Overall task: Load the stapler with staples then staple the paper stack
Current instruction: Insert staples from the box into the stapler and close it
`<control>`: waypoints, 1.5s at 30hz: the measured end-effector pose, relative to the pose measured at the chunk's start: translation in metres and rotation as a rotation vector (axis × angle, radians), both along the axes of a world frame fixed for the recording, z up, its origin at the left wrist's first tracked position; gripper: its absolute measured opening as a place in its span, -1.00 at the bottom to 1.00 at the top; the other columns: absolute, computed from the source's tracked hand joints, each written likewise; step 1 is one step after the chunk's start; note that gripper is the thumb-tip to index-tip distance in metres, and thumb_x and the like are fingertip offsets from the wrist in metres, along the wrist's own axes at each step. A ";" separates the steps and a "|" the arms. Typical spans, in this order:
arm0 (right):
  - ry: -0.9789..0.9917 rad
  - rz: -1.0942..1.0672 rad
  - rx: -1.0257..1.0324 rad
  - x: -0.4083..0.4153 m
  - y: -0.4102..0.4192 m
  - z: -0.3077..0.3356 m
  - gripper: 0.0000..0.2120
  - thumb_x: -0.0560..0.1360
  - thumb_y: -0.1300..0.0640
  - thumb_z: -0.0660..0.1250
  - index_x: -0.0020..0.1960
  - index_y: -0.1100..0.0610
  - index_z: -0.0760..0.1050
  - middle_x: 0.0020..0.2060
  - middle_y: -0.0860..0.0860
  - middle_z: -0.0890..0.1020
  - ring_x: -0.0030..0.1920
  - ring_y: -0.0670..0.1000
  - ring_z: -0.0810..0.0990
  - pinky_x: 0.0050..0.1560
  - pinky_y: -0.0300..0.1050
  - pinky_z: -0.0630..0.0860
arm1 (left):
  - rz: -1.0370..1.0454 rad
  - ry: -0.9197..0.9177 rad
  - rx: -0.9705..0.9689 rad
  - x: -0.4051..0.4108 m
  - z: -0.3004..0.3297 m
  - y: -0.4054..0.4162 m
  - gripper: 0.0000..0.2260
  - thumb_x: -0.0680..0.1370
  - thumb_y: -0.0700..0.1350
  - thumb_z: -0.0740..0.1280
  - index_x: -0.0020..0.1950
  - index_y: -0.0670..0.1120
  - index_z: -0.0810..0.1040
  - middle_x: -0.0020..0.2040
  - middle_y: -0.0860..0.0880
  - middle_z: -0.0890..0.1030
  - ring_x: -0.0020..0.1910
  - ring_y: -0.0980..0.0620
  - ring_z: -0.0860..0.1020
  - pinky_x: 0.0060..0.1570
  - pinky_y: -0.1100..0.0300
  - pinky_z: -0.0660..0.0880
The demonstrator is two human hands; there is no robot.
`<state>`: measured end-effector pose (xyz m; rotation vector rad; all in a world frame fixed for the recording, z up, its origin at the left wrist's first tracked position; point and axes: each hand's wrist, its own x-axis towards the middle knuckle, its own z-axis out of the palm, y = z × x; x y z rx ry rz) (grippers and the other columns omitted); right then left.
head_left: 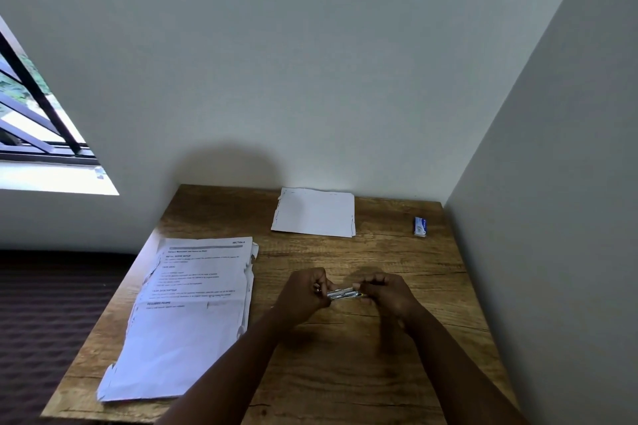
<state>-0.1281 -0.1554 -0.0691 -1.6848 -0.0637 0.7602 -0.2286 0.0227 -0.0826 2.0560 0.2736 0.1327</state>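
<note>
- The wooden surface fills the lower half of the view, pushed into a corner between two pale walls, with a window at far left.
- The printed paper stack lies on the left part of the surface, its long axis running from the near edge toward the far left. It sits just beside the left forearm and well clear of the right, so the left hand looks the nearer one for steadying it when stapling comes.
- A smaller blank sheet rests at the back, against the wall.
- The left hand and right hand meet over the middle of the surface, each curled closed on one end of the stapler.
- The stapler is a slim, shiny bar held crosswise, its long axis left to right between the two hands, just above the surface. Whether it is open cannot be told.
- The small blue staple box stands far back on the right, well apart from both hands; the right hand is nearer to it. Loading seems still under way, so a reach would go forward and right.
</note>
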 end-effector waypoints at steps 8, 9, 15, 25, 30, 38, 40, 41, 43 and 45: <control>-0.069 -0.079 0.019 0.011 0.010 0.011 -0.78 0.41 0.49 0.28 -0.06 0.29 0.62 -0.13 0.12 0.69 -0.13 -0.01 0.65 -0.19 -0.24 0.52 | 0.044 -0.014 0.054 -0.001 0.000 -0.002 -0.74 0.31 -0.39 0.48 -0.31 -0.08 0.49 -0.17 -0.07 0.69 -0.16 0.14 0.64 -0.18 0.20 0.56; -0.079 -0.066 -0.012 0.011 0.011 0.010 -0.78 0.41 0.48 0.28 -0.11 0.26 0.63 -0.16 0.10 0.70 -0.16 -0.02 0.65 -0.21 -0.24 0.52 | 0.048 -0.012 0.067 -0.002 0.000 -0.002 -0.70 0.31 -0.39 0.49 -0.33 -0.03 0.48 -0.18 -0.07 0.69 -0.15 0.09 0.65 -0.16 0.15 0.57; -0.330 -0.045 -0.251 0.010 0.004 -0.011 -0.80 0.39 0.38 0.38 -0.24 0.09 0.62 -0.22 -0.07 0.67 -0.12 -0.04 0.61 -0.12 -0.26 0.47 | 0.029 0.026 0.104 -0.009 -0.004 0.005 -0.67 0.33 -0.34 0.50 -0.34 0.04 0.46 -0.12 -0.08 0.70 -0.06 0.07 0.66 -0.06 0.13 0.60; -0.899 0.560 -0.752 0.022 0.031 -0.016 -0.58 0.60 0.10 0.16 0.46 0.04 0.30 0.48 0.10 0.27 0.43 0.13 0.30 0.36 -0.01 0.39 | -0.001 0.193 0.172 -0.025 -0.014 0.004 -0.81 0.37 -0.15 0.50 -0.20 -0.01 0.50 -0.04 -0.03 0.67 -0.03 0.10 0.62 -0.03 0.19 0.55; -1.089 0.691 -0.880 0.014 0.037 -0.031 -0.66 0.63 0.14 0.07 0.36 0.19 0.38 0.41 0.13 0.37 0.39 0.11 0.34 0.25 -0.02 0.45 | 0.031 0.158 0.060 -0.027 -0.015 0.006 -0.66 0.34 -0.23 0.54 -0.33 0.07 0.41 -0.09 -0.07 0.70 -0.06 0.23 0.65 -0.13 0.40 0.52; -1.218 0.606 -0.700 0.023 0.028 -0.035 -0.82 0.51 0.21 0.27 0.08 0.16 0.57 0.06 0.08 0.58 0.06 0.09 0.56 -0.12 -0.09 0.51 | 0.045 0.160 0.018 -0.026 -0.022 0.007 -0.66 0.32 -0.24 0.54 -0.33 0.08 0.42 -0.15 0.04 0.69 -0.13 0.33 0.62 -0.15 0.39 0.52; -0.870 0.289 -0.392 0.018 0.034 -0.029 -0.91 0.47 0.25 0.35 -0.05 0.15 0.61 -0.05 0.11 0.62 -0.09 0.04 0.58 -0.17 -0.17 0.45 | 0.040 0.161 0.020 -0.026 -0.023 0.009 -0.65 0.30 -0.23 0.55 -0.33 0.08 0.42 -0.20 0.14 0.64 -0.20 0.41 0.58 -0.21 0.48 0.47; -0.628 0.145 -0.211 0.014 0.038 -0.024 -0.93 0.45 0.30 0.38 -0.11 0.18 0.61 -0.11 0.17 0.64 -0.14 0.04 0.57 -0.19 -0.16 0.45 | 0.037 0.161 0.030 -0.025 -0.023 0.009 -0.65 0.29 -0.22 0.56 -0.33 0.09 0.42 -0.22 0.16 0.63 -0.20 0.40 0.58 -0.22 0.49 0.47; -0.255 0.027 0.054 0.006 0.042 -0.016 -0.89 0.44 0.39 0.38 -0.16 0.22 0.62 -0.19 0.17 0.67 -0.19 0.02 0.57 -0.24 -0.20 0.50 | 0.031 0.149 0.047 -0.025 -0.023 0.009 -0.66 0.29 -0.19 0.56 -0.34 0.12 0.42 -0.20 0.13 0.63 -0.15 0.26 0.61 -0.18 0.35 0.52; -0.166 0.153 0.069 0.001 0.042 -0.011 -0.82 0.43 0.43 0.37 -0.18 0.18 0.62 -0.20 0.06 0.68 -0.18 -0.04 0.60 -0.19 -0.30 0.54 | 0.029 0.146 0.066 -0.024 -0.022 0.008 -0.66 0.29 -0.19 0.55 -0.35 0.13 0.43 -0.19 0.09 0.63 -0.13 0.11 0.62 -0.13 0.21 0.53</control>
